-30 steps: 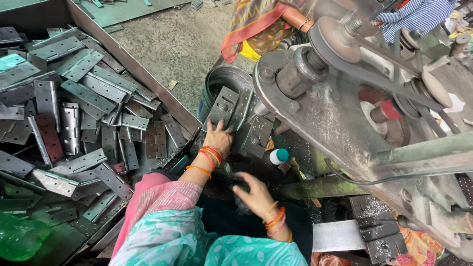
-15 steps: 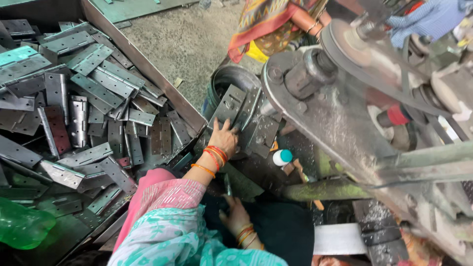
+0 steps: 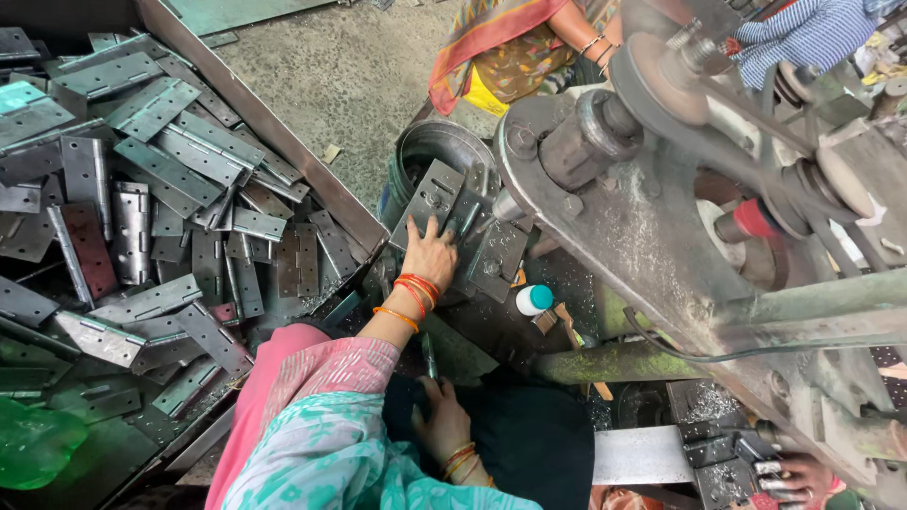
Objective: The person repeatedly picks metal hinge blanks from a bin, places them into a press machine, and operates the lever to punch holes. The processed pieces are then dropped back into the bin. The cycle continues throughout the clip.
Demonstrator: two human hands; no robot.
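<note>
Head-view footage is showing the left hand (image 3: 430, 253) being laid flat, fingers spread, on a grey metal hinge plate (image 3: 427, 200) that is leaning against the rim of a dark round bucket (image 3: 444, 142), just beside the big belt-driven machine (image 3: 661, 217). The right hand (image 3: 442, 420) is being kept low over a dark cloth (image 3: 539, 444) on the lap, its fingers curled near a thin dark rod (image 3: 429, 357); whether anything is being pinched there cannot be told. More hinge plates (image 3: 496, 250) are being propped just right of the left hand, and a small white bottle with a teal cap (image 3: 534, 299) is lying near them. A large heap of hinges (image 3: 142, 189) is being held in a metal tray (image 3: 274, 132) to the left. Another person's hand (image 3: 803, 472) is being seen at the lower right.
</note>
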